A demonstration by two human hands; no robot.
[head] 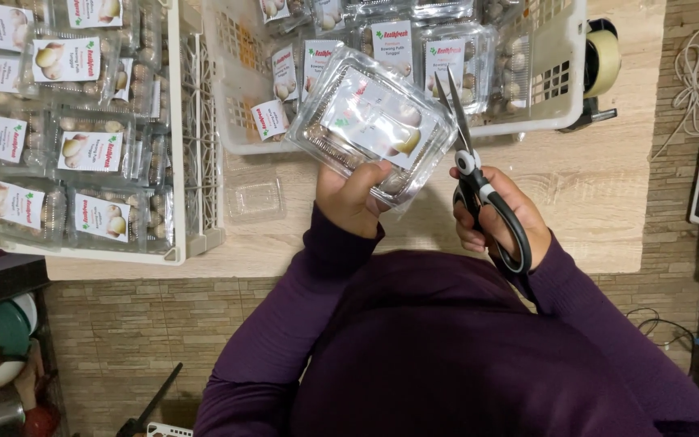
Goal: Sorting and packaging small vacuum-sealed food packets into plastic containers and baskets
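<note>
White crate [564, 89] of packed clamshells sits beyond both sets of fingers. Left hand [353, 198] grips a clear labelled clamshell pack [370, 121], fingers clamped on its near edge. Right hand [499, 218] clenches black scissors [479, 182], blades up beside the pack's right edge.

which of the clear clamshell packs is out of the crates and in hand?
The labelled clamshell pack gripped by the left hand, tilted above the wooden table. The others lie in the white crates. The right hand holds scissors.
</note>
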